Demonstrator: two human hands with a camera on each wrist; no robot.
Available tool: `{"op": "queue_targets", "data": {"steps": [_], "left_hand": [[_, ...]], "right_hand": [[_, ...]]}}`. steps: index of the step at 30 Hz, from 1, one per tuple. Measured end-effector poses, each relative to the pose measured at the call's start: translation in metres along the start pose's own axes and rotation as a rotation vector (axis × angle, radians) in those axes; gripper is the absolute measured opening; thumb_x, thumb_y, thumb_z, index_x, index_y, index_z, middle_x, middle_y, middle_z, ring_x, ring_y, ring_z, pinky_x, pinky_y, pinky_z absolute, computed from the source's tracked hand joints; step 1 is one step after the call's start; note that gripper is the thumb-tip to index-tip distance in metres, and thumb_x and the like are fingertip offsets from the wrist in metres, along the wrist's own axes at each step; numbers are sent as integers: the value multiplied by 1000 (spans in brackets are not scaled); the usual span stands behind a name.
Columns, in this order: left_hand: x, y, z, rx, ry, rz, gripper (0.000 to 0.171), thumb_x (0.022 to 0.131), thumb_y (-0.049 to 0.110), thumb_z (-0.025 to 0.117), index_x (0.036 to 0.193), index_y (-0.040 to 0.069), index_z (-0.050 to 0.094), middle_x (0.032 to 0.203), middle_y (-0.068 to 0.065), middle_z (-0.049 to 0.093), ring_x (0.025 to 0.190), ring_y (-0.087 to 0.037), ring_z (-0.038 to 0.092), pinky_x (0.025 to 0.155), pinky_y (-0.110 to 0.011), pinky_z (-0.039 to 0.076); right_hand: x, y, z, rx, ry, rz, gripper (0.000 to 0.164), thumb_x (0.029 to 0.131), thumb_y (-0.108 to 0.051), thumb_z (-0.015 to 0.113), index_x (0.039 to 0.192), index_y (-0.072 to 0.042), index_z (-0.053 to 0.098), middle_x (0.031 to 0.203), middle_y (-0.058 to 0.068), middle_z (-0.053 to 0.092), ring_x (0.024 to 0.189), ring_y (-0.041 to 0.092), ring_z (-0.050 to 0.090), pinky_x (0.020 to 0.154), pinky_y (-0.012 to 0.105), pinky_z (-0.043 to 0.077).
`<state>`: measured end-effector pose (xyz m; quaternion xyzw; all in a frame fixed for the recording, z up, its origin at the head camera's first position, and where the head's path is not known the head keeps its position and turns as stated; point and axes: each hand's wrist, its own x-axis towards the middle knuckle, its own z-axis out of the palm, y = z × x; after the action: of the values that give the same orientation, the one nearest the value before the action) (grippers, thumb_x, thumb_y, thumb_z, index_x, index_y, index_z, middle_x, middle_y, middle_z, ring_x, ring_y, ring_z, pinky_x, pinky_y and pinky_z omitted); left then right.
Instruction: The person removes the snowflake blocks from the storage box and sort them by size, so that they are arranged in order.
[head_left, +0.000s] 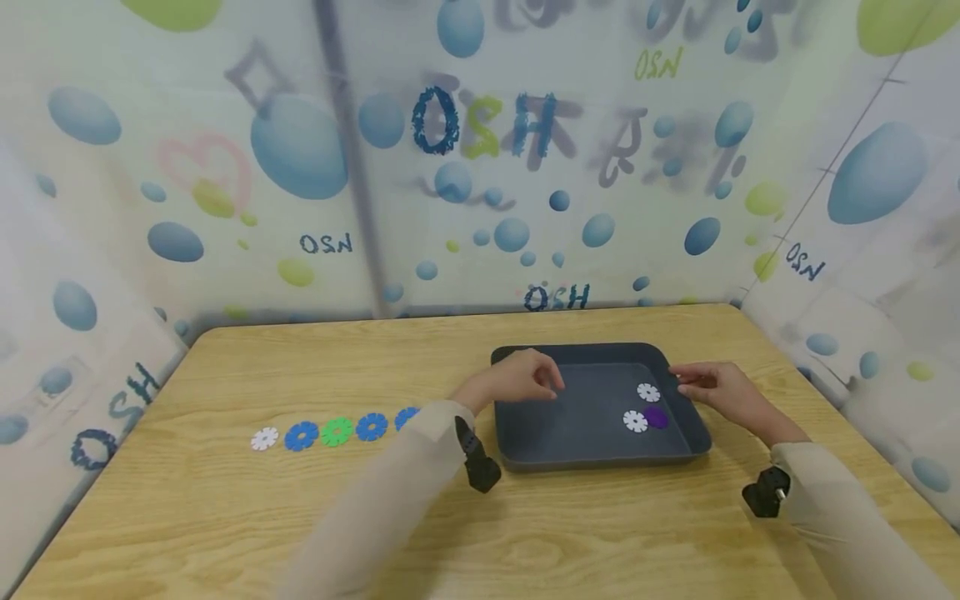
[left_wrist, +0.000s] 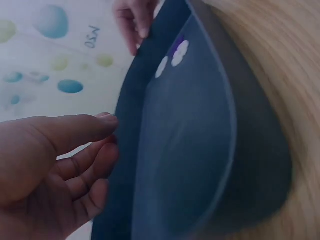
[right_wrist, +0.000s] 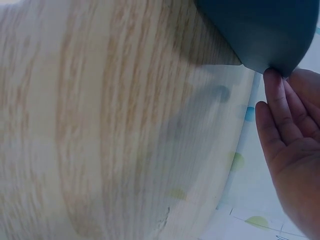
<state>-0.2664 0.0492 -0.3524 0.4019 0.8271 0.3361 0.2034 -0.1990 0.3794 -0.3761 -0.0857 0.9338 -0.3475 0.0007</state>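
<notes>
My right hand (head_left: 720,390) pinches the right rim of a dark grey tray (head_left: 592,461), its thumb and fingers on either side of the edge in the right wrist view. Over the tray's left part hovers my left hand (head_left: 517,377), fingers loosely bent and nothing visible between them. Two white notched discs (head_left: 635,421) and a purple disc (head_left: 656,417) lie inside the tray toward its right end. One white disc overlaps the purple one. In the left wrist view, the left hand (left_wrist: 75,165) has its thumb close to its fingertips beside the tray wall (left_wrist: 125,150).
Left of the tray, a row of notched discs lies on the wooden table (head_left: 187,517): a white disc (head_left: 264,438), a blue disc (head_left: 302,436), a green disc (head_left: 337,432) and further blue ones. My left sleeve (head_left: 390,492) partly covers the row's right end. A patterned curtain (head_left: 465,233) stands behind the table.
</notes>
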Motion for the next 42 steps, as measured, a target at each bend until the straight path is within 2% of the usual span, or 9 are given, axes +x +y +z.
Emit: {"op": "queue_targets", "data": {"steps": [6, 10, 14, 20, 24, 28, 33, 42], "left_hand": [[32, 14, 21, -73, -96, -62, 16, 86, 5, 63, 101, 1, 65, 81, -2, 62, 70, -10, 56, 63, -23, 45], [49, 22, 35, -133, -110, -137, 18, 85, 5, 64, 102, 0, 64, 74, -2, 63, 65, -9, 55, 58, -22, 45], [62, 28, 49, -167, -65, -189, 21, 82, 5, 67, 103, 1, 64, 75, 0, 61, 65, -7, 52, 57, -20, 43], [78, 33, 65, -206, 14, -219, 24, 79, 8, 71, 102, 3, 67, 86, 2, 62, 68, -7, 50, 60, -20, 43], [85, 38, 73, -141, 75, -252, 23, 76, 10, 75, 97, 5, 69, 91, 2, 62, 75, -8, 53, 68, -21, 44], [89, 44, 80, -102, 130, -313, 20, 72, 11, 78, 90, 7, 69, 86, 3, 62, 79, -9, 55, 70, -22, 45], [90, 51, 86, -66, 182, -378, 19, 69, 12, 81, 83, 8, 69, 80, 5, 61, 74, -9, 54, 67, -22, 45], [93, 57, 92, -1, 233, -467, 26, 60, 19, 87, 73, 14, 65, 72, 9, 58, 64, -8, 49, 58, -23, 41]], "right_hand": [[0, 3, 0, -2, -3, 8, 35, 88, 0, 58, 120, 12, 52, 107, 25, 59, 95, 35, 58, 74, 33, 51], [0, 4, 0, 6, -5, 8, 35, 88, 0, 58, 120, 12, 52, 108, 26, 58, 95, 35, 58, 74, 33, 51], [0, 4, -1, 4, -3, -4, 35, 88, 0, 57, 120, 13, 52, 108, 27, 59, 95, 35, 58, 73, 32, 51], [3, 4, 0, -16, -1, -22, 35, 88, -1, 58, 120, 12, 53, 107, 26, 59, 95, 36, 59, 73, 34, 51], [4, 4, -1, -22, -2, -26, 35, 88, -3, 58, 120, 11, 53, 109, 27, 59, 95, 36, 59, 73, 35, 51], [2, 3, -1, -14, -2, -14, 35, 89, -4, 59, 120, 11, 53, 109, 27, 58, 95, 36, 59, 73, 35, 51], [2, 2, -1, -7, 1, -19, 36, 88, -4, 59, 120, 12, 53, 110, 28, 58, 95, 36, 59, 73, 35, 51], [1, 1, -1, -6, 4, -24, 35, 88, -2, 58, 120, 12, 52, 110, 29, 57, 95, 37, 59, 74, 35, 51]]}}
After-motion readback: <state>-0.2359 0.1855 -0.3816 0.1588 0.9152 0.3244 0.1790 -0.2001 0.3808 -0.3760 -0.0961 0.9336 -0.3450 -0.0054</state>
